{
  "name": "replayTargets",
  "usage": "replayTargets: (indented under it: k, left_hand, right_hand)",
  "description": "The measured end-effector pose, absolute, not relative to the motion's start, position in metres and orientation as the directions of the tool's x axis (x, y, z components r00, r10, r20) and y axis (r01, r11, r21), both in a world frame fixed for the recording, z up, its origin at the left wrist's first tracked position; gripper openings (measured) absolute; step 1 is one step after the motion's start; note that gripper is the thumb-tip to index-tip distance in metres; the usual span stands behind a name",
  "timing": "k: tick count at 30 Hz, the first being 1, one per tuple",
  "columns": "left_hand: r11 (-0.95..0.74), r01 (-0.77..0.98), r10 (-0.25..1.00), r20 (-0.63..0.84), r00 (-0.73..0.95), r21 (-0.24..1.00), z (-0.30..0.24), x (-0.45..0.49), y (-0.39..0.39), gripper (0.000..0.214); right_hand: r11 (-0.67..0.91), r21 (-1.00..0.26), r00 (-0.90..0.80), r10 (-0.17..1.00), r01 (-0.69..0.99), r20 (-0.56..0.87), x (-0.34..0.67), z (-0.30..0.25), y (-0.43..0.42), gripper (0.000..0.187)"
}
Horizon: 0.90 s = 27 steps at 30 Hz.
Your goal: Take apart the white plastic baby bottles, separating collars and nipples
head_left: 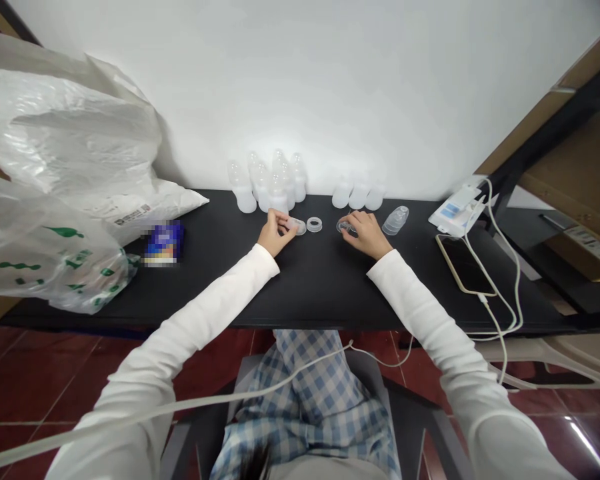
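My left hand (pixel 276 233) is closed in a pinch on a small translucent piece (pixel 299 227), just above or on the black table. Right of it lies a pale ring (pixel 314 224), touched by neither hand. With fingers curled down, my right hand (pixel 366 233) grips another clear round piece (pixel 344 225), partly hidden by the fingers. Behind the left hand stand several white bottles with clear domed caps (pixel 279 193), which look like baby bottles. Three white bottles without domed caps (pixel 359 196) stand behind the right hand. Nested clear caps (pixel 396 220) lie tilted beside it.
Large plastic bags (pixel 70 140) and a blue packet (pixel 163 243) occupy the left side of the black table (pixel 310 287). On the right are a phone (pixel 464 264), white cables (pixel 516 267) and a white box (pixel 457 212). A white wall (pixel 320 87) rises behind.
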<state>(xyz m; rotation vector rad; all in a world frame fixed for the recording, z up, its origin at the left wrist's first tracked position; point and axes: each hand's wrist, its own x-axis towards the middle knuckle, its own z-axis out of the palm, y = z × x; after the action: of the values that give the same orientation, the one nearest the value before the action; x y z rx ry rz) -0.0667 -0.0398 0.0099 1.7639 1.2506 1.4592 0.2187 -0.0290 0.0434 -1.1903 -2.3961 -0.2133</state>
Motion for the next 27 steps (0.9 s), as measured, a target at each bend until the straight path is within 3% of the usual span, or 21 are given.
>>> replayTargets:
  k: [5, 10, 13, 20, 27]
  left_hand:
    - [-0.429, 0.419, 0.894, 0.443, 0.069, 0.8, 0.003, -0.091, -0.044, 0.044]
    - [-0.373, 0.684, 0.899, 0.427, 0.098, 0.628, 0.001, -0.092, -0.045, 0.031]
    - [-0.341, 0.757, 0.883, 0.467, 0.054, 0.558, -0.001, -0.091, -0.044, 0.029]
    - [-0.166, 0.731, 0.766, 0.554, -0.327, 0.662, 0.011, -0.083, -0.025, 0.056]
    - [-0.108, 0.734, 0.787, 0.509, -0.349, 0.67, 0.02, -0.07, -0.006, 0.048]
  right_hand:
    - [0.581, 0.034, -0.545, 0.74, 0.813, 0.395, 0.219, 0.036, -0.028, 0.022]
    - [0.559, 0.057, -0.512, 0.709, 0.827, 0.485, 0.219, 0.034, -0.029, 0.029]
    - [0.521, 0.042, -0.465, 0.719, 0.852, 0.517, 0.217, 0.036, -0.031, 0.034]
    - [0.458, -0.003, -0.374, 0.73, 0.889, 0.571, 0.208, 0.043, -0.036, 0.032]
    - [0.469, -0.036, -0.359, 0.721, 0.883, 0.592, 0.203, 0.04, -0.036, 0.029]
